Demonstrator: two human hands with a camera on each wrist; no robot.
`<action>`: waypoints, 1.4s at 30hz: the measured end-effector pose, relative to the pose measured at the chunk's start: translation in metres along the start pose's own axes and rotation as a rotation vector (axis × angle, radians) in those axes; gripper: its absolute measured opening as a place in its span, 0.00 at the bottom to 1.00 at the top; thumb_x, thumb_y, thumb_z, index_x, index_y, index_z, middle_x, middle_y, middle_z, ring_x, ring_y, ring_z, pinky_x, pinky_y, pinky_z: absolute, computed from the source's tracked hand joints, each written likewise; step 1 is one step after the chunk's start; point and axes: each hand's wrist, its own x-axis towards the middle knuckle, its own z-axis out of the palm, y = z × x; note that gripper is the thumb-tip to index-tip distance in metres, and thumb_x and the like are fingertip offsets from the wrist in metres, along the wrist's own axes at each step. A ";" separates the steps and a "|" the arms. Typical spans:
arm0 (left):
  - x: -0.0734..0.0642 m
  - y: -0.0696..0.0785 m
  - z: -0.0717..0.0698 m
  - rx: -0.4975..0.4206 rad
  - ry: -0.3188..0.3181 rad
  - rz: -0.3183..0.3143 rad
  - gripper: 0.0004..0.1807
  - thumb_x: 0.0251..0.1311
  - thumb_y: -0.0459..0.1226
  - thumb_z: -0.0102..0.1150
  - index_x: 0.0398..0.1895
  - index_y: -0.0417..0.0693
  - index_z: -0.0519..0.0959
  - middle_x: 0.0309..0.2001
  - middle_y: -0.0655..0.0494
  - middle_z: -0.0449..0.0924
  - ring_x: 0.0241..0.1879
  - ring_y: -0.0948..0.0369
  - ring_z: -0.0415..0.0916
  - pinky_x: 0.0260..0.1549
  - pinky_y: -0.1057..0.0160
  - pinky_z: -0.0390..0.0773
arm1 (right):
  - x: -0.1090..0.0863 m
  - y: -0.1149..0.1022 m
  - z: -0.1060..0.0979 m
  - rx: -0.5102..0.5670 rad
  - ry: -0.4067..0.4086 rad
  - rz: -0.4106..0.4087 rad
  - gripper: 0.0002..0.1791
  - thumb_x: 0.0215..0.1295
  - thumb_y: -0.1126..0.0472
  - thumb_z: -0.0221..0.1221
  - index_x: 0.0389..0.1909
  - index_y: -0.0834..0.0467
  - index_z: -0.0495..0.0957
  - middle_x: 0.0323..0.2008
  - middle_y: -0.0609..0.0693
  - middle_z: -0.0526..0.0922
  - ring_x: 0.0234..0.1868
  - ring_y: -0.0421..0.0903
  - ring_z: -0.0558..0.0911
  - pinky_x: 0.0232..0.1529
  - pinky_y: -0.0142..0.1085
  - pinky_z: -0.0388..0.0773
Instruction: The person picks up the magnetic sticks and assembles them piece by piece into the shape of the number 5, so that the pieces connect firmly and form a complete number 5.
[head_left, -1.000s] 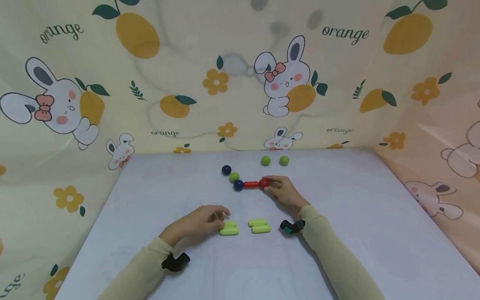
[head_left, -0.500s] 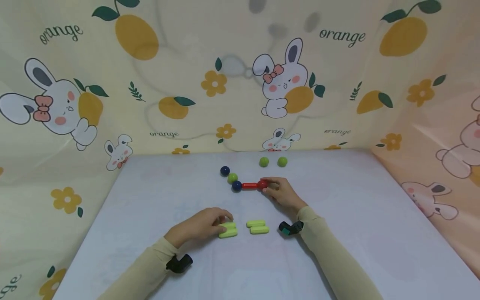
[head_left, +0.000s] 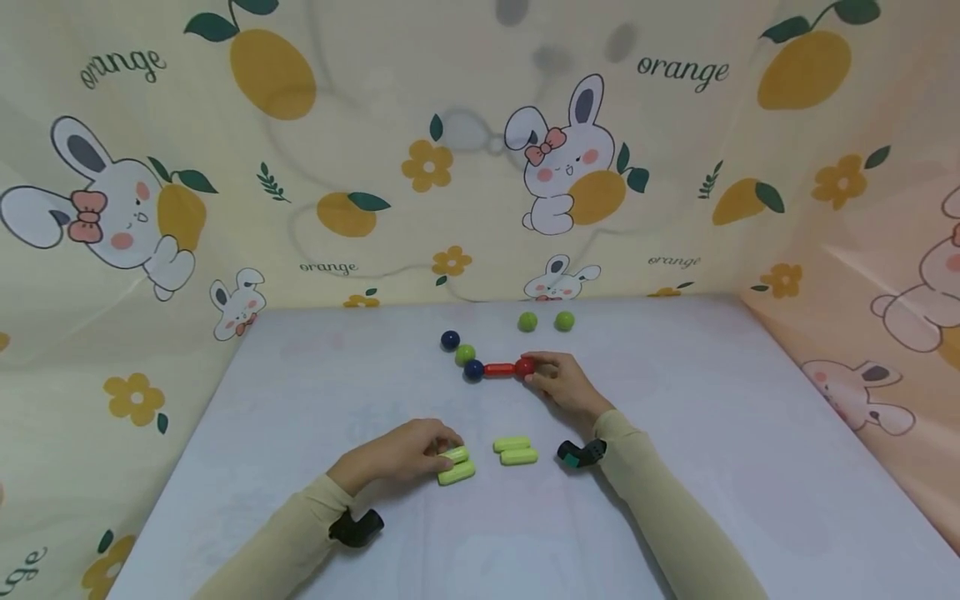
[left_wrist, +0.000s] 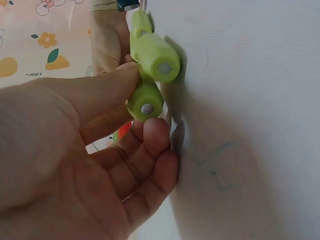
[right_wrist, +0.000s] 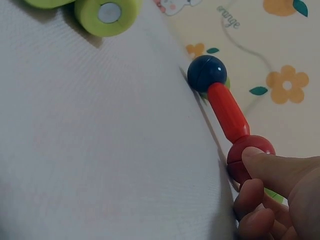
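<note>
My left hand (head_left: pixel 401 454) pinches the farther of two light-green magnetic rods between thumb and fingers. In the left wrist view, that rod (left_wrist: pixel 146 102) shows a round metal end, and the nearer rod (left_wrist: pixel 162 62) lies right beside it. My right hand (head_left: pixel 570 385) holds a red ball (right_wrist: pixel 245 152) between thumb and fingers. From this ball a red rod (head_left: pixel 499 370) runs left to a dark blue ball (head_left: pixel 474 371). A green ball (head_left: pixel 465 354) and another dark blue ball (head_left: pixel 450 340) stand in line behind it.
Two more light-green rods (head_left: pixel 517 457) lie side by side right of the left hand. Two green balls (head_left: pixel 528 322) sit apart near the back edge of the white table (head_left: pixel 510 542). A patterned cloth (head_left: pixel 360 125) rises behind the table.
My left hand has moved slightly right and its fingers have closed on the farther green rod. The left pair of rods now lies more slanted. My right hand keeps its hold on the red ball.
</note>
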 end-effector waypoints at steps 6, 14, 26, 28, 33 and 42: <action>0.002 -0.003 -0.002 -0.068 0.011 -0.046 0.14 0.70 0.38 0.60 0.54 0.41 0.81 0.47 0.53 0.82 0.45 0.61 0.76 0.47 0.58 0.78 | 0.000 0.003 0.001 0.008 -0.014 -0.012 0.26 0.71 0.62 0.60 0.69 0.55 0.73 0.70 0.58 0.73 0.62 0.57 0.71 0.46 0.40 0.78; 0.015 -0.008 -0.006 -0.163 0.065 -0.065 0.12 0.70 0.37 0.59 0.54 0.45 0.78 0.45 0.51 0.82 0.40 0.62 0.78 0.42 0.60 0.80 | 0.001 0.004 0.002 0.018 -0.012 -0.020 0.25 0.71 0.62 0.60 0.68 0.55 0.73 0.70 0.57 0.73 0.66 0.57 0.69 0.57 0.48 0.78; 0.036 -0.009 -0.013 -0.380 0.096 -0.119 0.13 0.70 0.38 0.59 0.53 0.41 0.76 0.27 0.53 0.82 0.21 0.64 0.69 0.21 0.68 0.68 | 0.001 0.004 0.001 0.010 -0.009 -0.018 0.25 0.72 0.61 0.60 0.68 0.55 0.74 0.69 0.58 0.73 0.57 0.57 0.73 0.37 0.34 0.75; 0.040 -0.008 -0.012 -0.409 0.110 -0.129 0.13 0.70 0.38 0.59 0.51 0.40 0.77 0.23 0.54 0.79 0.19 0.65 0.66 0.21 0.68 0.66 | 0.001 0.003 0.001 0.004 -0.008 -0.016 0.25 0.72 0.61 0.60 0.68 0.55 0.74 0.69 0.58 0.73 0.55 0.56 0.74 0.36 0.33 0.75; 0.051 -0.008 -0.010 -0.445 0.142 -0.175 0.13 0.68 0.40 0.62 0.48 0.40 0.78 0.18 0.58 0.74 0.17 0.66 0.64 0.21 0.68 0.62 | 0.000 0.001 0.001 0.001 -0.009 -0.016 0.25 0.72 0.61 0.60 0.68 0.55 0.74 0.69 0.57 0.74 0.57 0.55 0.73 0.37 0.33 0.74; 0.065 -0.005 -0.008 -0.460 0.173 -0.248 0.14 0.66 0.42 0.65 0.45 0.40 0.81 0.18 0.59 0.79 0.15 0.66 0.67 0.20 0.70 0.65 | -0.001 0.001 0.001 0.015 -0.006 -0.004 0.25 0.72 0.62 0.60 0.69 0.56 0.73 0.68 0.58 0.74 0.55 0.54 0.74 0.37 0.34 0.74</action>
